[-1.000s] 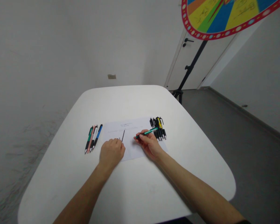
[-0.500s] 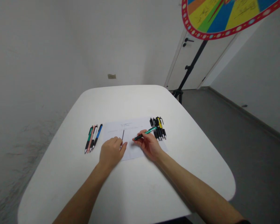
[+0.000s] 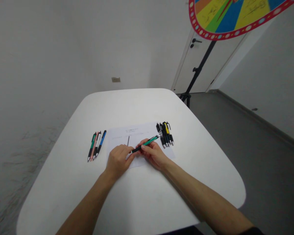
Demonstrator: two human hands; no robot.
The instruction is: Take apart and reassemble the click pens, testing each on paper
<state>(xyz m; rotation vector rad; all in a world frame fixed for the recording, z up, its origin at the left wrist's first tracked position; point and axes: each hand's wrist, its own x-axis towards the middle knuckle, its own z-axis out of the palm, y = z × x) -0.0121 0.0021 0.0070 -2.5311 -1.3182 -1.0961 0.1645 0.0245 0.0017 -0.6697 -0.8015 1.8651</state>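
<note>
A green pen (image 3: 151,140) with a black grip slants over the paper, its clicker end up and to the right. My right hand (image 3: 153,154) is closed around the pen's middle. At the lower end, the thumb and fingers of my left hand (image 3: 119,159) close on the pen's tip. A thin dark stick (image 3: 128,140), which looks like a pen refill, sticks out beyond my left fingers; whether they hold it or it lies on the sheet I cannot tell. Beneath both hands is a white sheet of paper (image 3: 117,133) with faint print.
Several pens (image 3: 97,145) lie side by side left of the paper, in green, pink, white and blue. Another row of mostly black pens (image 3: 165,134) lies at its right edge. Beyond the white table (image 3: 127,107) stand a colourful wheel (image 3: 227,19) on a black stand and a door.
My right hand has brought the green pen left and slightly down. Its tip has met my left hand, whose thumb and fingers have closed on it. The camera view has shifted slightly.
</note>
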